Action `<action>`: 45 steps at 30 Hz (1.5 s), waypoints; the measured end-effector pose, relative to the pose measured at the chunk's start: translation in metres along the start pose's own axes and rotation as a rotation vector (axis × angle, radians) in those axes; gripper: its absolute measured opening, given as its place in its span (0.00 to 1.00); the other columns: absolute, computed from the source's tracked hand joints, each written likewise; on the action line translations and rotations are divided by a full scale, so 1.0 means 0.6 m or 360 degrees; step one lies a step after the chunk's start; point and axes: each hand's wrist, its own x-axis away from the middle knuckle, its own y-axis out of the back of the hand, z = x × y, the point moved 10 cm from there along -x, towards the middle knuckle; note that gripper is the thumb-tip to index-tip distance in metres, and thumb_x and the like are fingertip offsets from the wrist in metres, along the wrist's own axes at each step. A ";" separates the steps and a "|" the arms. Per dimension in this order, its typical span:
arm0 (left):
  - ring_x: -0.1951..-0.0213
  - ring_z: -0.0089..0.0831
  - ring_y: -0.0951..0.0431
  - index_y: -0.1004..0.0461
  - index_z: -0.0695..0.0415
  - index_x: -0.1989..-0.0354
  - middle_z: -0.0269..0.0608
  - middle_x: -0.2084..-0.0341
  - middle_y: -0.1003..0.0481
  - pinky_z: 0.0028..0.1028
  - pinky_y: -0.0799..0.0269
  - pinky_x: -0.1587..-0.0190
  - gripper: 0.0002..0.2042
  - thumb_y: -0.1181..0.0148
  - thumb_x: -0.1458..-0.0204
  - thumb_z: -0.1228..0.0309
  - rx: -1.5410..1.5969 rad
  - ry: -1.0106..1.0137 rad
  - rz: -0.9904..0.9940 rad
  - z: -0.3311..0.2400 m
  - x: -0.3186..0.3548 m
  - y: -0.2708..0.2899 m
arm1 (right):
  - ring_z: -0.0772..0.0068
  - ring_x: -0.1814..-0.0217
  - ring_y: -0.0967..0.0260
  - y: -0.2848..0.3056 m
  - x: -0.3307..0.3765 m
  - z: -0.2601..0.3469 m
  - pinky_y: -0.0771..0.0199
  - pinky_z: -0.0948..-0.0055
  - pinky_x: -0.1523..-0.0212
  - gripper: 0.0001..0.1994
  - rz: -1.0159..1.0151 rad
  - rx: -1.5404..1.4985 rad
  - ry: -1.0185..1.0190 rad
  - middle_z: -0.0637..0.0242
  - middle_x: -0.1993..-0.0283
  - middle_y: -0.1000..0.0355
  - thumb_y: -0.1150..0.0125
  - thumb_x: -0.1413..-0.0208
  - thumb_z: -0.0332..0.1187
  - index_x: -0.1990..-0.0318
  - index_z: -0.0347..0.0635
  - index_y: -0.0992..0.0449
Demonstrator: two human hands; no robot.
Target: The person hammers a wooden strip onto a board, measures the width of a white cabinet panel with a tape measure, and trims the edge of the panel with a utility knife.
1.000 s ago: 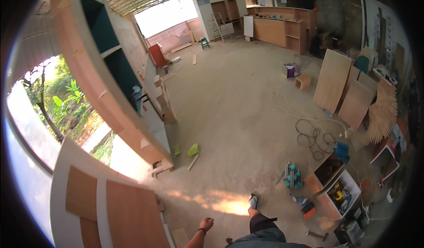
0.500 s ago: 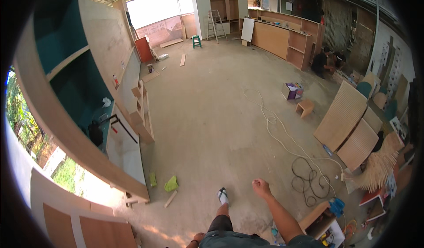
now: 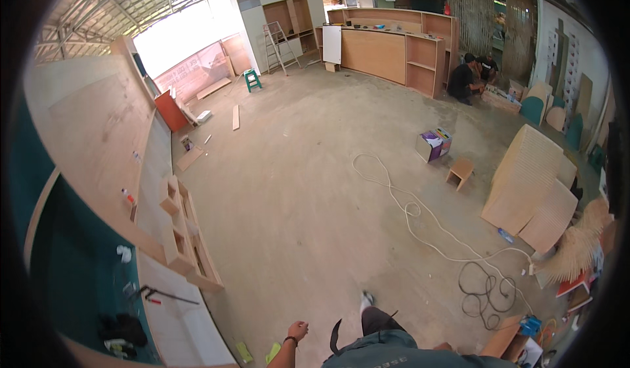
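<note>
My left hand (image 3: 297, 330), with a dark band at the wrist, hangs low in front of my left side. Its fingers are loosely curled and nothing shows in them. Near it on the floor lie a yellow-green cloth-like piece (image 3: 273, 352) and another yellow-green piece (image 3: 244, 352). Only a sliver of my right hand or arm (image 3: 443, 346) shows beside my shirt at the lower edge; its fingers are hidden. One foot (image 3: 367, 299) is out ahead on the concrete floor.
A white cable (image 3: 433, 243) and a black cable (image 3: 485, 296) lie looped at right. Beyond stand a box (image 3: 434, 145) and small wooden stool (image 3: 461, 171). Wooden frames (image 3: 187, 237) line the left. Two people (image 3: 464, 79) crouch far right; a stepladder (image 3: 279, 43) stands far back.
The view has moved forward across the floor and tilted. My left hand has swung forward into view. My right arm has swung back, almost out of sight.
</note>
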 end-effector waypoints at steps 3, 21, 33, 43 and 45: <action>0.68 0.29 0.18 0.20 0.58 0.53 0.38 0.70 0.17 0.32 0.21 0.62 0.18 0.42 0.41 0.57 0.0074 -0.0107 -0.0133 -0.165 -0.172 0.089 | 0.53 0.55 0.20 0.035 -0.061 0.103 0.21 0.58 0.51 0.17 0.0062 0.0057 -0.0039 0.51 0.59 0.19 0.44 0.48 0.39 0.59 0.37 0.18; 0.49 0.37 0.20 0.21 0.53 0.44 0.40 0.50 0.19 0.36 0.26 0.45 0.29 0.41 0.47 0.45 -0.0054 0.0436 0.0272 -0.749 -0.971 0.353 | 0.73 0.72 0.23 1.004 -0.364 2.144 0.22 0.70 0.70 0.12 -0.0538 -0.0797 0.1642 0.64 0.71 0.21 0.39 0.41 0.38 0.59 0.37 0.21; 0.66 0.34 0.18 0.19 0.57 0.53 0.39 0.69 0.17 0.36 0.23 0.60 0.22 0.44 0.43 0.50 -0.0076 0.0123 0.0161 -1.448 -1.783 0.803 | 0.62 0.60 0.20 1.067 -0.695 2.268 0.21 0.63 0.55 0.15 0.0081 0.0201 0.0246 0.58 0.65 0.19 0.41 0.46 0.44 0.65 0.44 0.15; 0.63 0.31 0.18 0.21 0.56 0.50 0.40 0.65 0.18 0.34 0.22 0.55 0.20 0.43 0.40 0.53 -0.0017 0.0377 0.0181 -1.938 -2.286 0.967 | 0.53 0.47 0.23 1.379 -0.990 2.791 0.24 0.58 0.47 0.18 0.0135 0.0072 0.0131 0.51 0.53 0.21 0.42 0.44 0.43 0.56 0.40 0.17; 0.59 0.32 0.19 0.21 0.55 0.50 0.39 0.62 0.18 0.38 0.23 0.53 0.21 0.43 0.40 0.51 0.0006 0.0496 0.0377 -2.005 -2.357 0.959 | 0.51 0.45 0.24 1.506 -1.096 2.965 0.25 0.56 0.46 0.19 0.0022 0.0042 0.0183 0.50 0.50 0.22 0.42 0.44 0.43 0.54 0.39 0.18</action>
